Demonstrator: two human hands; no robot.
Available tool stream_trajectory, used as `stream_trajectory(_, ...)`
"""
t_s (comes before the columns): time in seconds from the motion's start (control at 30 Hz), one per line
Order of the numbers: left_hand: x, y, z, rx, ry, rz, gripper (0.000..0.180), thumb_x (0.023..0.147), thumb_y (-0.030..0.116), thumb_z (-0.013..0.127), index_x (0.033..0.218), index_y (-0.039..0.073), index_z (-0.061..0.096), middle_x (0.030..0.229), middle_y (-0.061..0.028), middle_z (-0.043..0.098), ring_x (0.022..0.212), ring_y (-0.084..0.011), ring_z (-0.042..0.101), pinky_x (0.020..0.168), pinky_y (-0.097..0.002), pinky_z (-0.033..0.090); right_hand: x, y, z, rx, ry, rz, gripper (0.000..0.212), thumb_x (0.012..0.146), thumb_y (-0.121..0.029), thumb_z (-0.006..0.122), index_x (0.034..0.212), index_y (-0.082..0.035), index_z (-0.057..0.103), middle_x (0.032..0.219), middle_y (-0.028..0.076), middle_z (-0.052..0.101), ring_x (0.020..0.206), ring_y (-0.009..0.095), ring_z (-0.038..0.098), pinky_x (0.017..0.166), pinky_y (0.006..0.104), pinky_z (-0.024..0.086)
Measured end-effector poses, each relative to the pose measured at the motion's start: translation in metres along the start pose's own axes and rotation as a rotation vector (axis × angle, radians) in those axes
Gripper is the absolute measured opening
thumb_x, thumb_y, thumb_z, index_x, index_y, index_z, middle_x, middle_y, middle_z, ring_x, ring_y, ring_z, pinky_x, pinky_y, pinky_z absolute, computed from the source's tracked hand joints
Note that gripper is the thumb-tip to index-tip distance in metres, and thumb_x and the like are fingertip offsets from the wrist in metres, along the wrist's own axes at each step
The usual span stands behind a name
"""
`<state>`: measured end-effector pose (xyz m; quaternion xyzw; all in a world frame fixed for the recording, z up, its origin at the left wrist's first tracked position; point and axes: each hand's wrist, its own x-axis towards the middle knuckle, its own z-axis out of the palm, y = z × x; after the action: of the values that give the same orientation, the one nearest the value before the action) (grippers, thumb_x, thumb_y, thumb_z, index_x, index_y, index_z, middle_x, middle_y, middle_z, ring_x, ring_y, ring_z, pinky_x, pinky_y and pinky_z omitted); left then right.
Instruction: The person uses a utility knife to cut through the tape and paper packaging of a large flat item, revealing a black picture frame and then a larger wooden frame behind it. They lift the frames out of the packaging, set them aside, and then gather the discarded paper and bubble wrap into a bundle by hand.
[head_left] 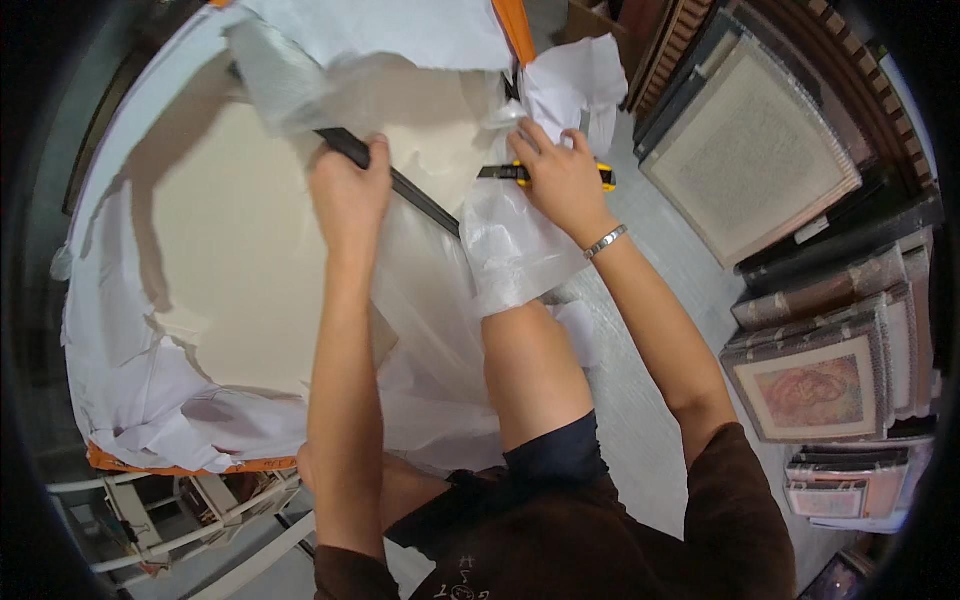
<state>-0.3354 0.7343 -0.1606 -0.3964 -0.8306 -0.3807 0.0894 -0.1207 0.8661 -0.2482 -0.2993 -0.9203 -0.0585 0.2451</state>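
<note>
Check grips first. Note L hand (350,195) closed tight around blk bar (426,204), thumb on top; R hand (565,180) folded over ylw/blk utility knife (512,173), fingers partly spread, blade out and aimed L, apart from bar. Contact betw. R fingertips and clear plastic film (510,265): cannot tell. Find bar slanting above film, upper end going under translucent flap (285,88).

For good control (judged from present pose): hold bar steady, set L thumb and wrist outside blade path, tension film before any stroke, use short, shallow passes. Direct edge away from bare knee (525,340), close against film. Retract blade when idle.

Next, mind obstructions. Note loose film draped betw. bar and knee, apt to snag. Beyond, note torn white sheeting (170,400), crumpled around cream panel (235,230); limit blade depth there to avoid scoring panel. Note orange edging (200,463) at near L corner.

Farther out, R side, allow elbow clearance nr bubble-wrapped frame (750,150), wrapped framed print (815,390) and small stacked frames (828,498), all standing along floor (650,330).
</note>
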Motion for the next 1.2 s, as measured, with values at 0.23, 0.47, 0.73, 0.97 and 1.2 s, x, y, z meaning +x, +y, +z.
stream_trajectory(0.23, -0.025, -0.033, -0.024, 0.069, -0.016, -0.166, 0.053, 0.090, 0.043, 0.075, 0.071, -0.006, 0.067, 0.063, -0.0148, 0.066, 0.059, -0.0235, 0.064, 0.062, -0.0367, 0.051, -0.006, -0.019, 0.019, 0.150, 0.118, 0.082, 0.052, 0.080, -0.022, 0.078, 0.128, -0.014, 0.060, 0.133, 0.006, 0.059, 0.080, 0.024, 0.069, 0.098, 0.0460, 0.043)
stream_trajectory(0.47, -0.046, -0.059, -0.026, -0.053, 0.064, -0.193, 0.047, 0.093, 0.040, 0.074, 0.074, -0.003, 0.068, 0.060, -0.0064, 0.061, 0.057, -0.0147, 0.057, 0.059, -0.0344, 0.047, 0.005, -0.033, 0.020, 0.363, 0.238, 0.200, 0.066, 0.079, -0.024, 0.079, 0.140, -0.017, 0.055, 0.116, 0.006, 0.063, 0.096, 0.024, 0.063, 0.092, 0.0426, 0.040)
stream_trajectory(0.73, -0.071, -0.063, -0.049, -0.047, 0.045, -0.452, 0.052, 0.093, 0.038, 0.073, 0.072, -0.009, 0.064, 0.060, -0.0161, 0.062, 0.060, -0.0254, 0.064, 0.063, -0.0410, 0.052, 0.031, -0.044, 0.015, 0.356, 0.292, 0.269, 0.045, 0.083, -0.026, 0.078, 0.126, -0.016, 0.067, 0.107, 0.004, 0.065, 0.092, 0.023, 0.062, 0.087, 0.0403, 0.038)
stream_trajectory(0.97, -0.093, -0.095, -0.047, -0.265, 0.154, -0.395, 0.033, 0.099, 0.030, 0.068, 0.087, -0.001, 0.070, 0.082, -0.0026, 0.066, 0.072, -0.0107, 0.057, 0.066, -0.0286, 0.046, 0.051, -0.076, -0.002, 0.538, 0.383, -0.040, 0.038, 0.081, -0.021, 0.081, 0.116, -0.012, 0.069, 0.108, 0.004, 0.069, 0.090, 0.022, 0.062, 0.084, 0.0353, 0.039)
stream_trajectory(1.2, -0.122, -0.127, -0.054, -0.562, 0.205, -0.457, 0.021, 0.103, 0.025, 0.065, 0.102, 0.004, 0.065, 0.090, -0.0033, 0.070, 0.078, -0.0097, 0.062, 0.065, -0.0251, 0.049, 0.060, -0.100, -0.016, 0.673, 0.241, -0.105, 0.034, 0.082, -0.021, 0.080, 0.113, -0.011, 0.068, 0.102, 0.004, 0.071, 0.082, 0.023, 0.063, 0.080, 0.0343, 0.039)
